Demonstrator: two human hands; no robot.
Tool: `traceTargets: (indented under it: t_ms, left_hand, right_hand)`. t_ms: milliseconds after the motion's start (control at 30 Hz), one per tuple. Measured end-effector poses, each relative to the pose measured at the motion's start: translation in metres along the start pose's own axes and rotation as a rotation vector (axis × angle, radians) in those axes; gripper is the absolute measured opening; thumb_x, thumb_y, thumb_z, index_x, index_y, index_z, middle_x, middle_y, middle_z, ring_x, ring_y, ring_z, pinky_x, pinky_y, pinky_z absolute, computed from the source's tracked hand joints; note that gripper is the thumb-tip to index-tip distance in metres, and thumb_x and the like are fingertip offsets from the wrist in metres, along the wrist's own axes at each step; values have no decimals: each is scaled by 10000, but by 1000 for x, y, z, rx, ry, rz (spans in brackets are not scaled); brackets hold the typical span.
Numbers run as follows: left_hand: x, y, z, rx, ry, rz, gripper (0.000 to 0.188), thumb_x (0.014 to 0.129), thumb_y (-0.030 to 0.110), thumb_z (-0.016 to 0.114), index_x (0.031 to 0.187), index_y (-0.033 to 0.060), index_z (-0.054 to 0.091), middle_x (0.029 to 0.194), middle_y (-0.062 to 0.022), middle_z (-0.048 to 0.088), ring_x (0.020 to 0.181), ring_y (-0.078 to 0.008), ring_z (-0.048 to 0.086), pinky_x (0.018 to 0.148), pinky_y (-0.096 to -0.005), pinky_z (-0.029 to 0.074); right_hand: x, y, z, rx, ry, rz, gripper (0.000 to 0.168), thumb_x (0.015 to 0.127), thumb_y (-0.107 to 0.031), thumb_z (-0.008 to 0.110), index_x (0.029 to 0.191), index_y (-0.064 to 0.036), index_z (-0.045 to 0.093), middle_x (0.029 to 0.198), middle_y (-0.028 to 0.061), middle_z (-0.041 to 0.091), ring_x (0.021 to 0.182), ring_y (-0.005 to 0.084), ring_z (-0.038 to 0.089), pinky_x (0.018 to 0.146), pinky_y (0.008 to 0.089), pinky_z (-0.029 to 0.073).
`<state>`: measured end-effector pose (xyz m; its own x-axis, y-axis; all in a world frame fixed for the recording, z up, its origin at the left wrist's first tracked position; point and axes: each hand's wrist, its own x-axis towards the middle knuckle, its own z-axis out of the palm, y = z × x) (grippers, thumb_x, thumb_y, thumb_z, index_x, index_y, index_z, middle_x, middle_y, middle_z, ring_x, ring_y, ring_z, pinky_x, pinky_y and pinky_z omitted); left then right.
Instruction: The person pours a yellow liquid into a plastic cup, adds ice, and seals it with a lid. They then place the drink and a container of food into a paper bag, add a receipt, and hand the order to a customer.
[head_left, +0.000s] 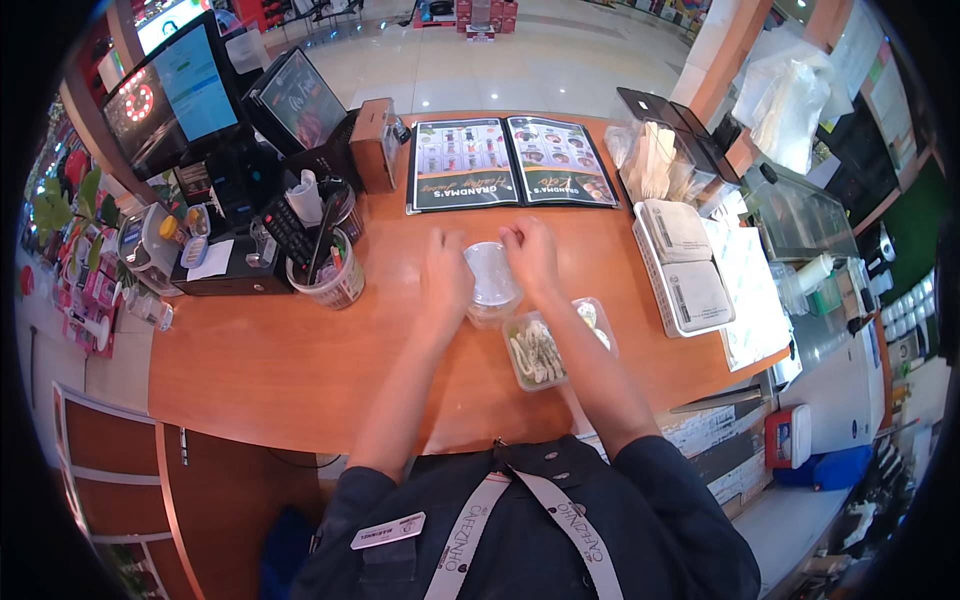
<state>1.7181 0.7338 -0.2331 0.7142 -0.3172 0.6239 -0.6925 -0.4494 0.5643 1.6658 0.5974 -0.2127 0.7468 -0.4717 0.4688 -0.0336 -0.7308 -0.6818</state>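
Observation:
My left hand (448, 270) is loosely curled at the left side of a clear round plastic container (493, 279) with a pale lid. On its right side, my right hand (531, 251) has bent fingers near the lid's edge. Whether either hand grips the container or a thin film is not clear. Below it, a clear rectangular food container (536, 351) holds pale sliced food with dark specks over green pieces. White rounded food pieces (587, 313) show beyond my right forearm, which covers the middle of that container area.
An open menu (516, 161) lies at the counter's back. On the left stand a plastic tub of pens (337, 281), a monitor (172, 97) and a wooden box (373, 146). On the right are a white basket (670, 300) with packets and a holder of wooden cutlery (652, 166).

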Motion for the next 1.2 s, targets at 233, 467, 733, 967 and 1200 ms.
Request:
traceTargets:
  t_ms: [233,467,733,967,1200]
  left_hand:
    - [-35,0,-16,-198,126,179,202,803,-16,572,1005,-19,563,854,-132,526,742,-282,526,641,-353,449]
    - [-75,8,-14,-641,-41,-418,407,870,48,570,1217,-26,371,848,-49,534,757,-104,548,639,-235,447]
    - [-50,39,-42,-1023,-186,-536,512,800,-21,599,1218,7,305,849,-64,539,698,-120,560,607,-247,476]
    - [-4,25,-62,-1057,-640,-624,564,713,-102,574,1209,24,337,939,-70,514,722,-108,544,594,-223,451]
    - [-46,28,-48,-607,-484,-176,387,749,-74,488,1119,19,550,950,-44,505,682,-94,515,596,-204,425]
  right_hand:
    - [-39,-2,0,329,289,-68,134,915,-105,501,833,-4,532,772,128,554,699,268,556,625,359,432]
    - [-55,10,0,248,294,-43,83,913,-96,506,921,-15,522,769,96,558,670,229,560,591,327,435]
    - [-54,-1,-42,866,-99,289,402,765,35,623,1131,-27,469,822,5,529,702,68,536,566,192,421]
    - [-13,-8,-64,900,-354,436,487,686,77,614,1147,-13,483,871,55,549,741,138,564,603,254,463]
    - [-66,7,-38,-61,45,-71,309,742,29,600,1045,20,538,850,71,573,692,122,530,602,258,440]
